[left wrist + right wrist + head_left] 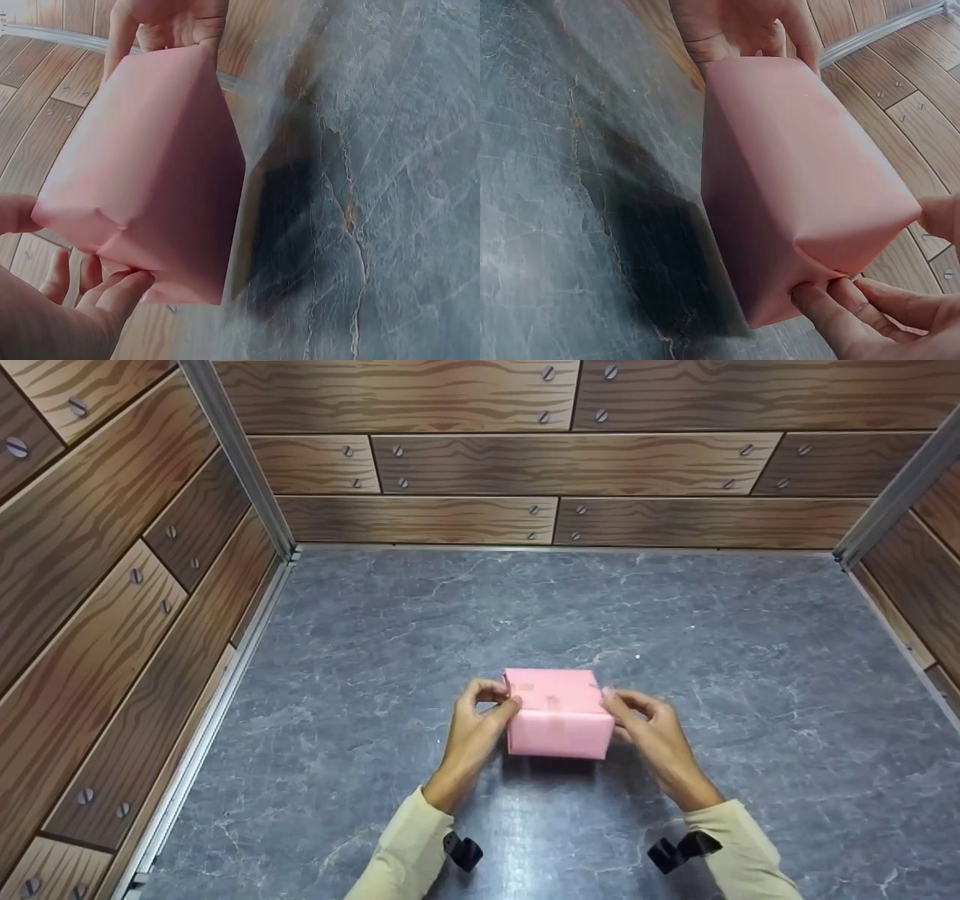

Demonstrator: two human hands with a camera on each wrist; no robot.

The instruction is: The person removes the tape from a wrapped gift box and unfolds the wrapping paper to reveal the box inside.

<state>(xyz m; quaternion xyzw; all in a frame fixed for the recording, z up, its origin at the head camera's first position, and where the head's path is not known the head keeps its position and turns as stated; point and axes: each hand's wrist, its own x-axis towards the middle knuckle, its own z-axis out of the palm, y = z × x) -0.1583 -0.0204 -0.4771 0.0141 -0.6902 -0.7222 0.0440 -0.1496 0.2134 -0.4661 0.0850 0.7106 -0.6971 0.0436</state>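
A box wrapped in pink paper (559, 731) is held between both hands, raised over the grey surface with its shadow beneath it. My left hand (476, 727) grips its left end, thumb at the upper edge and fingers against the folded end. At the opposite end my right hand (656, 735) holds it in the same way. Small strips of tape (553, 703) cross the top and run onto the front side. In the left wrist view the fingertips (135, 286) press at the folded paper flaps; the right wrist view shows fingertips (810, 300) at the other end's fold.
The grey marbled tabletop (375, 622) spreads around the hands. Wood-plank patterned walls (465, 465) stand at the back and both sides, with metal framing (247, 472) at the corners. Black wrist cameras (463, 851) sit by the pale sleeves (409, 844).
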